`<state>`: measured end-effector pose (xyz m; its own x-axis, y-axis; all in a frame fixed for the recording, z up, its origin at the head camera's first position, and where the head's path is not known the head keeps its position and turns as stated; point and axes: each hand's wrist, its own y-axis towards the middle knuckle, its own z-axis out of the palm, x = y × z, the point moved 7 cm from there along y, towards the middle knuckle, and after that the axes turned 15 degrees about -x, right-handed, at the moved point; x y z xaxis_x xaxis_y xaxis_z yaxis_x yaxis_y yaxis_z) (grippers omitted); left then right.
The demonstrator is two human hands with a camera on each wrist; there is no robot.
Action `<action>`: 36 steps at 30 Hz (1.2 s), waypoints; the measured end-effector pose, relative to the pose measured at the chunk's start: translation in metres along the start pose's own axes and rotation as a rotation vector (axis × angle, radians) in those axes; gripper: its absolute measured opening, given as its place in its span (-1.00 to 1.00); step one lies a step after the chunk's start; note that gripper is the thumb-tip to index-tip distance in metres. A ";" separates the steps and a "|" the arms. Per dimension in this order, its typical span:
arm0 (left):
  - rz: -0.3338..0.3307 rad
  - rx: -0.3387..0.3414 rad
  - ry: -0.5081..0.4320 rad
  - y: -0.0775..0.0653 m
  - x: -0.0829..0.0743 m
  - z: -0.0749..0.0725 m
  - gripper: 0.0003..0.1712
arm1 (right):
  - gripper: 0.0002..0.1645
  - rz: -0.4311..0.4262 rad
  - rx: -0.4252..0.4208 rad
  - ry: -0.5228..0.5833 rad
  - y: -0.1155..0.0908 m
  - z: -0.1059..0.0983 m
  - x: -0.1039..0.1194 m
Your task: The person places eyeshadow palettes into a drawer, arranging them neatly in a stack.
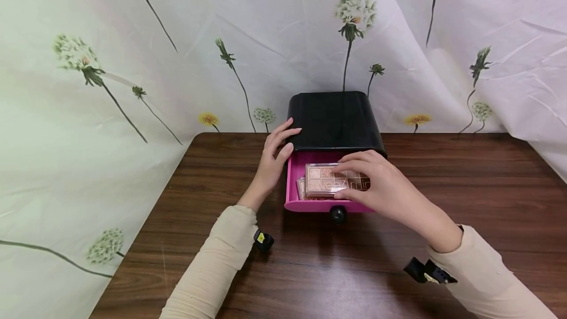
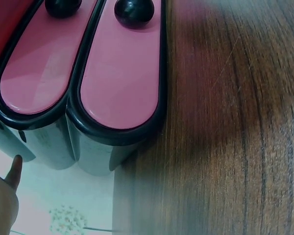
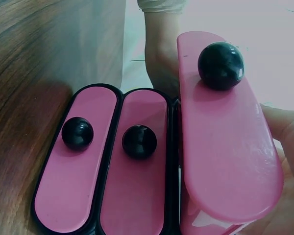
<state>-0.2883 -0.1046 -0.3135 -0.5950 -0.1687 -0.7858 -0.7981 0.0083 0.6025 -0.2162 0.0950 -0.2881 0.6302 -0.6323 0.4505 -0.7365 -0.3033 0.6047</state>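
Note:
A black drawer unit point(image 1: 332, 119) stands on the table with its pink top drawer point(image 1: 305, 206) pulled out. Over that drawer my right hand point(image 1: 384, 182) holds a clear-lidded eyeshadow palette point(image 1: 320, 177), thumb at the near edge and fingers across the far side. Beneath it, another palette point(image 1: 300, 189) peeks out at the left inside the drawer. My left hand point(image 1: 274, 154) rests on the unit's left side, fingers reaching onto the top edge. In the right wrist view, part of my right hand point(image 3: 289, 147) shows behind the drawer's pink front point(image 3: 230, 147).
Two lower pink drawers, the middle one point(image 3: 137, 196) and the bottom one point(image 3: 68, 196), are closed, each with a round black knob. The brown wooden table point(image 1: 465, 186) extends to both sides. Behind it hangs a white cloth point(image 1: 283, 23) printed with dandelions.

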 end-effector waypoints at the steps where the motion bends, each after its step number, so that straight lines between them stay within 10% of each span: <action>1: 0.000 0.000 0.001 0.000 0.000 0.000 -0.49 | -0.51 0.003 0.005 0.000 0.000 0.000 0.000; 20: -0.002 0.012 -0.003 -0.001 0.002 0.004 -0.47 | -0.64 -0.126 -0.340 0.099 -0.037 -0.041 0.039; 28: 0.002 -0.009 -0.007 0.000 0.001 0.001 -0.48 | -0.65 -0.159 -0.429 0.250 -0.065 -0.028 0.046; 36: 0.009 -0.009 0.004 0.000 0.000 0.001 -0.49 | -0.63 -0.017 -0.387 0.251 -0.084 -0.003 0.031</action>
<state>-0.2883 -0.1033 -0.3137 -0.6014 -0.1730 -0.7800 -0.7920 0.0004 0.6105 -0.1342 0.1032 -0.3224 0.7166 -0.4229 0.5546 -0.6098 0.0061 0.7926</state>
